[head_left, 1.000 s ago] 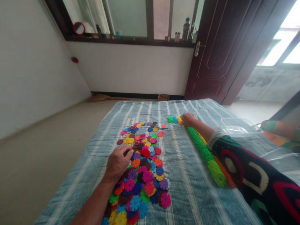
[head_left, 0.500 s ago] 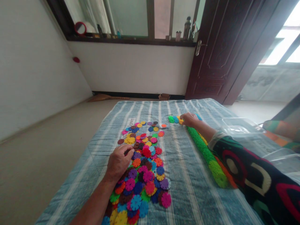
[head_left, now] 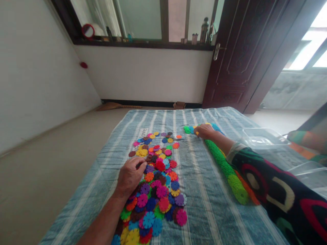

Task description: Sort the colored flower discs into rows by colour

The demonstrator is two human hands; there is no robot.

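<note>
Notched discs (head_left: 161, 191) lie heaped; I see the left hand (head_left: 131, 173) at their left, right hand (head_left: 204, 131) farther right, but can't tell what either's fingers grip.

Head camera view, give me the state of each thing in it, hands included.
Left hand, curled at the loose discs; grip unclear.
Right hand, curled at a disc row; grip unclear.
Loose discs, piled and overlapping.
Green stack, assembled, lying down.
Cloth, spread, slightly wrinkled.
Flask, upright.
Clear container, lid unclear.
</note>
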